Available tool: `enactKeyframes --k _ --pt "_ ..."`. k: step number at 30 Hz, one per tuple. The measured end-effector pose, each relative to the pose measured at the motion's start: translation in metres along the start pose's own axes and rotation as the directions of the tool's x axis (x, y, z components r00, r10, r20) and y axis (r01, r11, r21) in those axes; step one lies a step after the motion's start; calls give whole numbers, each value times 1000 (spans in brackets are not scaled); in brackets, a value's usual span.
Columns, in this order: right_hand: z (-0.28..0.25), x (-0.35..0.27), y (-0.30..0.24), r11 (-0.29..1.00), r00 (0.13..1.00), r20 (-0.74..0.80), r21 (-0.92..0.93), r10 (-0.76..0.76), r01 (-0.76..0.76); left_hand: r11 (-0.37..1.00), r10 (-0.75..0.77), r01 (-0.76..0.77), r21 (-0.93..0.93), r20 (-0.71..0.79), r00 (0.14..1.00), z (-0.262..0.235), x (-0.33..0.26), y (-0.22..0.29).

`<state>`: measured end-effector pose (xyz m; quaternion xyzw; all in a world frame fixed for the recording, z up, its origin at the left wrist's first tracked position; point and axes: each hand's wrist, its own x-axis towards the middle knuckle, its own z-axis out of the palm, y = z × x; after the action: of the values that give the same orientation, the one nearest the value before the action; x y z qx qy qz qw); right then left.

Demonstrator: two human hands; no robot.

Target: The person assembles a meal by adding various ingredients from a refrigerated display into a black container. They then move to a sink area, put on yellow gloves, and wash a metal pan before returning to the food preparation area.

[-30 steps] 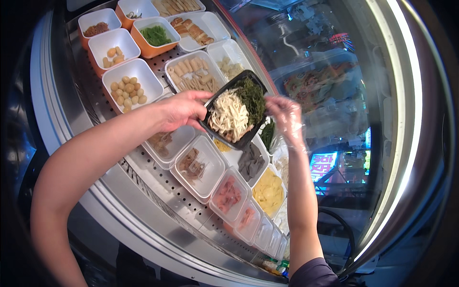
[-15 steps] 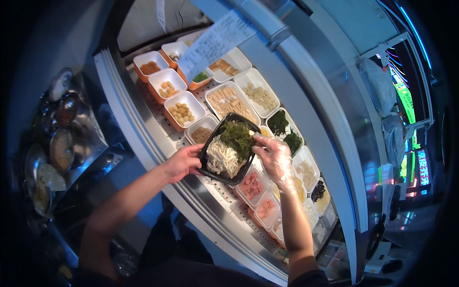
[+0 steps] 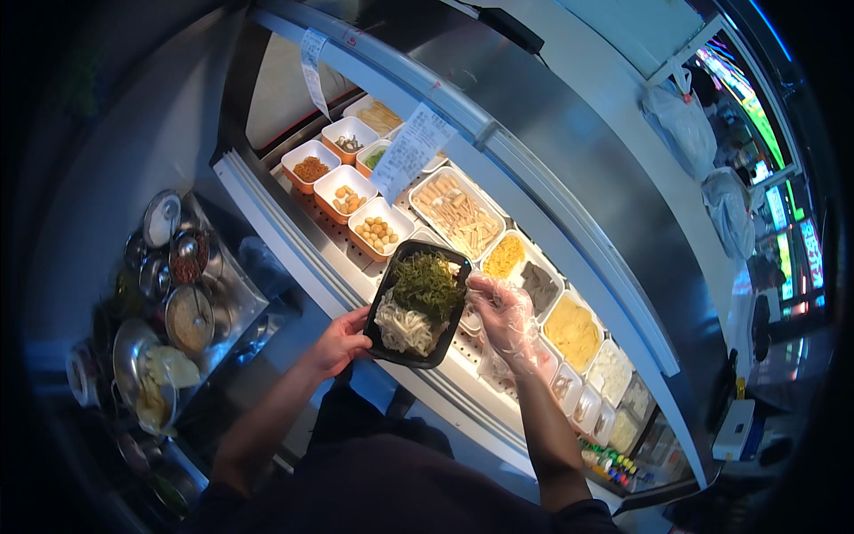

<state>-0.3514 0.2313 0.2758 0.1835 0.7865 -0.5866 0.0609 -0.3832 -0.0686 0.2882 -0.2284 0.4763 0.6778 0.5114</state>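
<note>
A black plastic tray (image 3: 382, 331) is held up over the front edge of the chilled counter. In its upper part lies dark green shredded seaweed (image 3: 430, 283); pale noodle-like strands (image 3: 406, 327) fill the lower left. My bare left hand (image 3: 341, 342) grips the tray's lower left side, thumb on the rim. My right hand (image 3: 503, 313) wears a clear plastic glove, its fingers curled against the tray's right rim. The tray and my right hand partly cover the food tubs behind them.
White tubs of food stand in rows, among them small yellow balls (image 3: 377, 234), beige sticks (image 3: 454, 214) and yellow slices (image 3: 572, 332). A paper slip (image 3: 414, 151) hangs from the counter's upper frame. Metal bowls (image 3: 189, 319) sit at left; plastic bags (image 3: 680, 129) hang at right.
My view has turned and shifted, so the counter appears differently angled and more bowls show at left. The tray, with both hands at it, has come slightly nearer; its contents look alike.
</note>
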Motion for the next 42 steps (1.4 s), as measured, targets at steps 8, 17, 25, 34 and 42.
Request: enactKeyframes --k 8,17,25,34,42 --pt "74 -1 -1 935 948 -78 208 310 -289 990 -141 140 17 29 990 -69 5 31" --pt "61 -8 11 952 930 -205 60 305 -299 993 -104 102 58 44 994 -100 25 24" --pt "69 -3 18 952 938 -159 66 307 -300 997 -69 70 -38 23 997 -112 28 2" --pt "75 -4 52 917 926 -183 294 330 -269 999 -23 23 -39 -6 1000 -117 47 -16" --pt "81 2 61 923 946 -111 282 304 -263 999 -27 27 -25 -5 1000 -114 61 -31"
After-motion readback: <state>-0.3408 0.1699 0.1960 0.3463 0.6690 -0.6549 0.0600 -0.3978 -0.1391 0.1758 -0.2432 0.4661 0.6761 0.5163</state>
